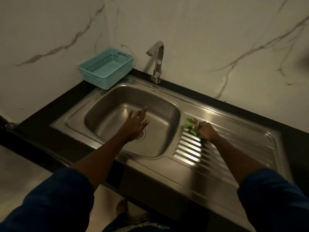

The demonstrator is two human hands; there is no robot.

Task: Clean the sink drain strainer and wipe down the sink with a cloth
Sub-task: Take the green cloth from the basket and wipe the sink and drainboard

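Gripping the green cloth (192,128) on the draining board at 3 o'clock of the sink (117,104), your right hand (204,130) presses it down; your left hand (136,125) (fingers spread, empty) hovers above the strainer (140,136).

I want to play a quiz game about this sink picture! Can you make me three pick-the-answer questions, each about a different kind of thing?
1. Where is the cloth?
A. in the basin
B. on the ribbed drainboard
C. in the basket

2. What colour is the basket?
A. red
B. yellow
C. light blue

3. How is the left hand?
A. open, holding nothing
B. clutching a cup
C. turning the tap

Answers:
1 B, the right hand presses it on the drainboard.
2 C, it is pale blue plastic.
3 A, its fingers spread over the basin.
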